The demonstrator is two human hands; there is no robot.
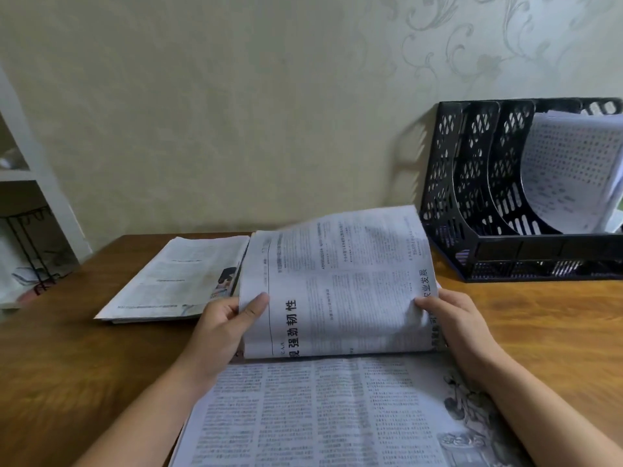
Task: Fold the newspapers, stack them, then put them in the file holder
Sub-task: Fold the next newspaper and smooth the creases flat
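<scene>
On the wooden surface [539, 332], directly in front of the person, a newspaper [337, 409] is spread open, and its far half is lifted and curled back toward the near half. The left edge of the raised half is pinched by the left hand [226, 326], thumb on top of the printed page and fingers underneath. The right edge is gripped by the right hand [455, 323], whose fingers are curled round the paper. Just behind and to the left, touching the raised sheet's far corner, a folded newspaper [172, 284] is laid flat. At the back right, against the wall [236, 112], a black perforated file holder [478, 183] is stood with several slots; a curved printed sheet [573, 170] is seen in the rightmost slot. A white shelf unit [30, 176] is visible at the far left.
</scene>
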